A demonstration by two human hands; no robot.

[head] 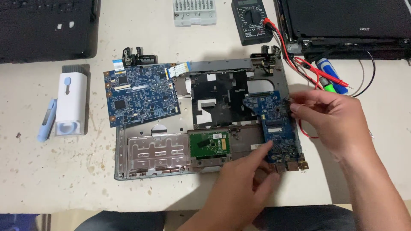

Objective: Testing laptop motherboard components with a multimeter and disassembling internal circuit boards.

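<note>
An opened laptop base [145, 171] lies on the table. A small blue circuit board [276, 124] sits at its right side. My right hand [329, 119] pinches that board's upper right edge. My left hand [244, 184] reaches up from below, index finger touching the board's lower left part. A larger blue circuit board [139, 94] rests tilted on the base's upper left corner, with a flat ribbon cable [179, 68] at its top right. A green touchpad board [209, 144] sits in the base's front middle.
A black multimeter [251, 21] with red leads [308, 68] stands at the back. A dark laptop lid [346, 25] lies back right, a black laptop [43, 28] back left. A white cleaning tool [70, 102] and a grey bit holder [194, 12] are nearby.
</note>
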